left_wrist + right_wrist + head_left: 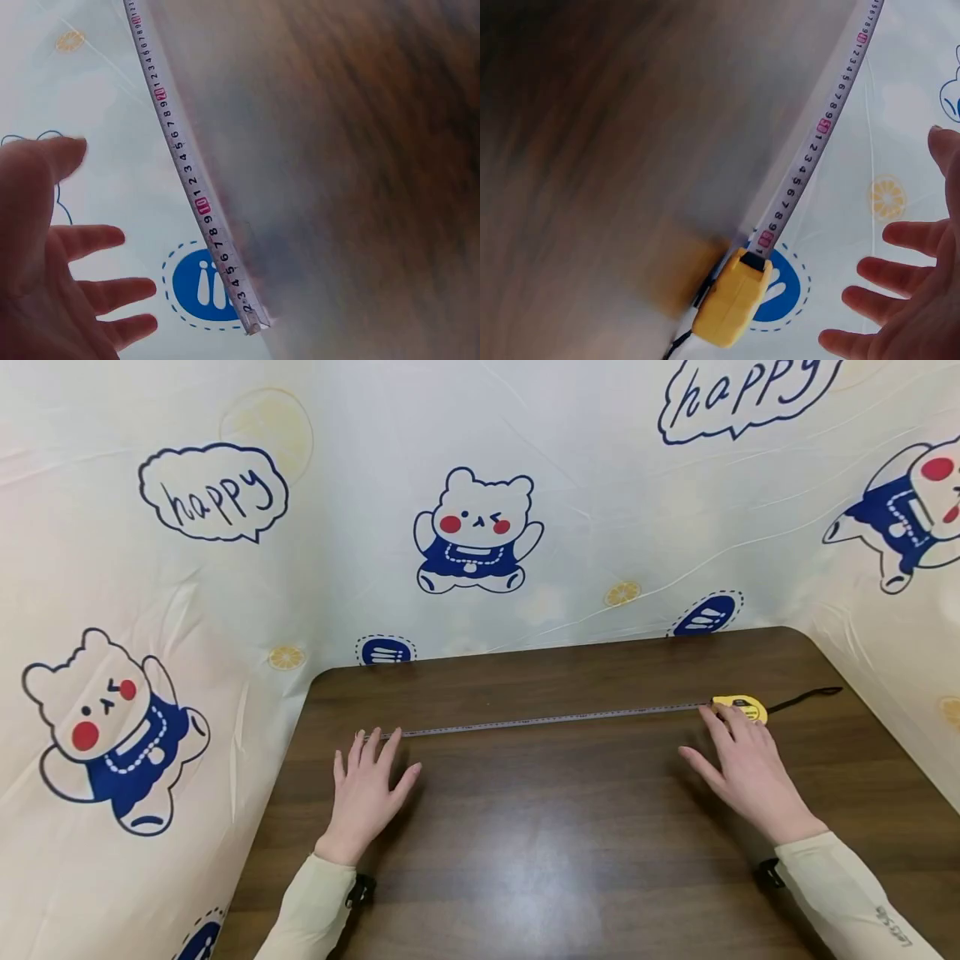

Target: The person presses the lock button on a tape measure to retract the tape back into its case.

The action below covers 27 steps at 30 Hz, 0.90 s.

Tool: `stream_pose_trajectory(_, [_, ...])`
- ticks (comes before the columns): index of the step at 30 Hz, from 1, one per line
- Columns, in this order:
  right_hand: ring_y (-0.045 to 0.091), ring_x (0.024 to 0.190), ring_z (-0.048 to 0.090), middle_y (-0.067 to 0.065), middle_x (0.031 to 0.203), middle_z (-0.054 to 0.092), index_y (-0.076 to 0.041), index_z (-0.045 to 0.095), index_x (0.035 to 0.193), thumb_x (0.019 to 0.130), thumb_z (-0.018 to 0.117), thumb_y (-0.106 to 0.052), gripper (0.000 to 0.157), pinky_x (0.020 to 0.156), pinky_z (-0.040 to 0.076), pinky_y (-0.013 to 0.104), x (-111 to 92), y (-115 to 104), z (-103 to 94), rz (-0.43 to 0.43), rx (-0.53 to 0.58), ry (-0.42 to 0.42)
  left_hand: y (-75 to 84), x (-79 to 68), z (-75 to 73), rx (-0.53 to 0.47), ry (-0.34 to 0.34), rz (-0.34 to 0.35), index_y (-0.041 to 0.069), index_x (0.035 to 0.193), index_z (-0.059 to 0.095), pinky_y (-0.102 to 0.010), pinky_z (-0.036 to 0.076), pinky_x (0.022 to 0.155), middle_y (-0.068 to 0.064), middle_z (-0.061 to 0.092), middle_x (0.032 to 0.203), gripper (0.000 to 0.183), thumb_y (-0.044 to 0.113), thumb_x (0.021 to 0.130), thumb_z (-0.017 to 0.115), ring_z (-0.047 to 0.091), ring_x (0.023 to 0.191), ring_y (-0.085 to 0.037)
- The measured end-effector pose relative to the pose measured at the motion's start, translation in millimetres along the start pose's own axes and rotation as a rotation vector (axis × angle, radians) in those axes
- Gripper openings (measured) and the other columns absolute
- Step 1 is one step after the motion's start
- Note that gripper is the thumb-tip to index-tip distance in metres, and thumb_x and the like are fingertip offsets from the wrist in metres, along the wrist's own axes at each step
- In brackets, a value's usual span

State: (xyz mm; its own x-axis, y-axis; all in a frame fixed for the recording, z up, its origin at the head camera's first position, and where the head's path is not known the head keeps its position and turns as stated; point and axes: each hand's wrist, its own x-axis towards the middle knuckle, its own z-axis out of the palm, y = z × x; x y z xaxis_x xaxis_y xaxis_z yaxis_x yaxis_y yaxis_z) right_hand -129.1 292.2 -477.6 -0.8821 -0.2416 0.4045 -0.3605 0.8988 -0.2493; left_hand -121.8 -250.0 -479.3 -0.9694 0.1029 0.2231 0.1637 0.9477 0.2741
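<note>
Dark wooden table [517, 818]: we saw its far edge run across the head view between rounded far-left and far-right corners; a broad stretch of wood, marked by a patch of glare, spread from the middle toward the near side.
Patterned cloth [352, 410]: we found it hanging just behind the far edge and beside the left and right edges, printed with winking bears [472, 558], orange slices and the word "happy".
Yellow case [738, 701]: we saw it near the far-right corner, the blade [540, 722] coming out of its mouth and a black strap [806, 697] trailing toward the right edge.
Blade's path: we followed its dark digits and red blocks leftward, roughly along the far edge, to the end hook [253, 328] near the left edge.
Left hand [365, 797]: we saw a wide, loose hand, fingers spread; from above its fingertips overlapped the blade's hook end, while the left wrist view showed them apart.
Right hand [750, 772]: we saw it equally wide, thumb held away; its fingertips overlapped the case from above, but the right wrist view showed a gap.
</note>
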Motion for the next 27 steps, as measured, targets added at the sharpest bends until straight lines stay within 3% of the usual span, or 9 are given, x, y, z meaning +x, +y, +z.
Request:
stream_pose_trajectory(4, [0.051,0.124,0.048,0.034,0.133,0.053,0.009,0.053,0.139,0.095,0.077,-0.029,0.063,0.103,0.035,0.07,1.4,3.4,-2.8,0.007,-0.015,0.002,0.3,1.8,-0.6,-0.028,0.061,0.0,0.004,0.138,0.065,-0.074,0.027,0.111,-0.025,0.059,0.142,0.051,0.039,0.101,0.067,0.046,0.136,-0.047])
stream_pose_trajectory(7, [0.051,0.12,0.05,0.033,0.128,0.056,0.01,0.057,0.134,0.096,0.075,-0.028,0.056,0.102,0.036,0.071,1.1,6.3,-3.7,0.018,-0.027,0.003,-0.8,2.3,-0.8,-0.042,0.071,-0.007,0.001,0.131,0.069,-0.072,0.033,0.107,-0.024,0.065,0.134,0.045,0.035,0.101,0.069,0.052,0.128,-0.047])
stream_pose_trajectory(15, [0.05,0.115,0.053,0.033,0.121,0.059,0.011,0.061,0.124,0.095,0.075,-0.021,0.046,0.098,0.039,0.069,-0.4,12.7,-5.9,0.002,-0.029,0.048,-6.0,1.7,-1.2,-0.055,0.059,-0.033,0.001,0.13,0.069,-0.069,0.039,0.101,-0.024,0.068,0.129,0.043,0.032,0.101,0.069,0.056,0.123,-0.047])
stream_pose_trajectory(27, [0.053,0.11,0.056,0.034,0.121,0.06,0.012,0.061,0.122,0.098,0.073,-0.024,0.044,0.093,0.041,0.072,-0.1,22.4,-9.9,0.048,-0.053,-0.001,-15.6,5.9,-3.2,-0.067,0.056,-0.056,0.001,0.13,0.069,-0.068,0.042,0.096,-0.026,0.066,0.129,0.041,0.03,0.101,0.068,0.055,0.123,-0.049])
